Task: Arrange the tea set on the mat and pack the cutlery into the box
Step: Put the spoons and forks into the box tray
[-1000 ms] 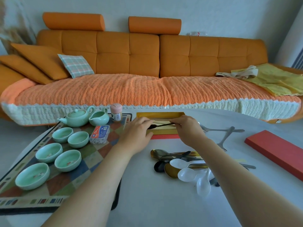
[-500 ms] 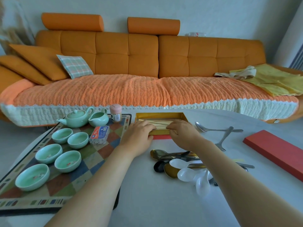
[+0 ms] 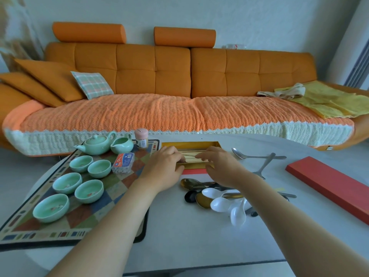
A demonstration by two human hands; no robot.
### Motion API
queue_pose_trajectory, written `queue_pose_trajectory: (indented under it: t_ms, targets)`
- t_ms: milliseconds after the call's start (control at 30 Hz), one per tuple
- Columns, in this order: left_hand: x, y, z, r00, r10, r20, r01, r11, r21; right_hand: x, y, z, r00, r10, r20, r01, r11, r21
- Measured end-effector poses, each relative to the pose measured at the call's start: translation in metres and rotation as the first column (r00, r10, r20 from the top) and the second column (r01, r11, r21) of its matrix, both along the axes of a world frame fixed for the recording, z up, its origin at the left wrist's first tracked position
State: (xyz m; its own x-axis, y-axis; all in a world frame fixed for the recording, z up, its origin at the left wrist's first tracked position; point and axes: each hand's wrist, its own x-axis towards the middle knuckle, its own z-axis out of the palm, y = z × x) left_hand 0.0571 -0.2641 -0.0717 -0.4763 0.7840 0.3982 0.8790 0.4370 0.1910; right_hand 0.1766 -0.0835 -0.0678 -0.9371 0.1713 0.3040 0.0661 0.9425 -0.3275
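Plainly, both hands are down at the gold-lined box [image 3: 190, 144] on the far side of the white table [image 3: 179, 246]. The left hand [image 3: 162, 169] lies knuckles up with its fingers curled onto the pale sticks [image 3: 196, 156] packed inside, and the right hand [image 3: 221, 167] sets its bent fingertips on the same sticks from the other end; whether either hand pinches one I cannot tell. Beyond the table a long orange sofa [image 3: 151, 76] with a knitted orange cover stands against a pale wall. On the left a checked mat [image 3: 83, 216] bears five green cups [image 3: 51, 207], with a green teapot [image 3: 95, 143] and pitcher [image 3: 122, 145] at its far edge. A red lid [image 3: 329, 184] lies well apart on the right. The loose cutlery pile [image 3: 217, 199] of gold, black and white spoons sits just beside the right wrist, on its near side. A steel spoon [image 3: 251, 156] and fork [image 3: 264, 166] lie just right of that hand.
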Motion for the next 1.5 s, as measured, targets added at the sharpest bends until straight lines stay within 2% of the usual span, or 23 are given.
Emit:
queue_pose_trajectory:
  t_ms: [67,133,233,367,500,600,667,767,933,1033,1167,1300,1500]
  targets:
    - [0.007,-0.003,0.006,0.999,-0.026,-0.025,0.027,0.999,0.044,0.006,-0.003,0.006,0.999,0.033,-0.030,-0.032,0.999,0.020]
    - [0.017,-0.004,0.010,0.998,-0.054,0.028,0.053,0.997,0.054,0.012,-0.004,0.011,0.999,0.046,0.007,-0.046,0.995,0.087]
    - [0.031,-0.003,0.011,0.979,-0.101,0.179,0.111,0.993,-0.047,0.021,-0.007,0.017,0.992,0.022,0.121,-0.038,0.990,0.138]
    - [0.041,-0.004,0.009,0.960,-0.110,0.259,0.168,0.962,-0.216,0.034,-0.006,0.017,0.957,-0.034,0.287,-0.005,0.991,0.133]
    - [0.040,-0.003,0.006,0.957,-0.091,0.275,0.168,0.948,-0.271,0.037,-0.003,0.013,0.943,-0.062,0.326,0.021,0.992,0.127]
    - [0.036,-0.003,0.007,0.956,-0.088,0.279,0.166,0.949,-0.268,0.037,0.000,0.013,0.953,-0.068,0.294,0.042,0.994,0.096]
    - [0.033,-0.003,0.010,0.948,-0.084,0.307,0.161,0.958,-0.237,0.035,0.002,0.013,0.966,-0.080,0.245,0.073,0.997,0.038]
    - [0.026,-0.005,0.017,0.937,-0.090,0.337,0.120,0.990,-0.068,0.032,0.005,0.016,0.985,-0.117,0.126,0.122,0.992,-0.037]
    - [0.006,-0.001,0.020,0.976,-0.016,0.215,-0.031,0.977,0.213,0.012,0.006,0.009,0.993,-0.081,-0.083,0.079,0.997,-0.016]
    - [-0.005,0.002,0.011,0.990,0.027,0.136,-0.060,0.967,0.246,-0.003,0.006,0.004,0.981,-0.124,-0.147,0.119,0.992,-0.040]
    - [-0.011,0.002,0.003,0.998,0.038,0.047,-0.045,0.987,0.156,-0.021,0.009,-0.003,0.973,-0.200,-0.117,0.197,0.980,-0.035]
    - [-0.015,0.005,-0.007,0.998,0.017,0.056,-0.013,0.998,-0.066,-0.036,0.011,-0.007,0.966,-0.259,-0.020,0.258,0.965,-0.043]
    - [-0.023,0.010,-0.015,0.998,0.032,-0.047,-0.041,0.977,-0.211,-0.031,0.008,-0.004,0.970,-0.223,0.096,0.230,0.971,-0.064]
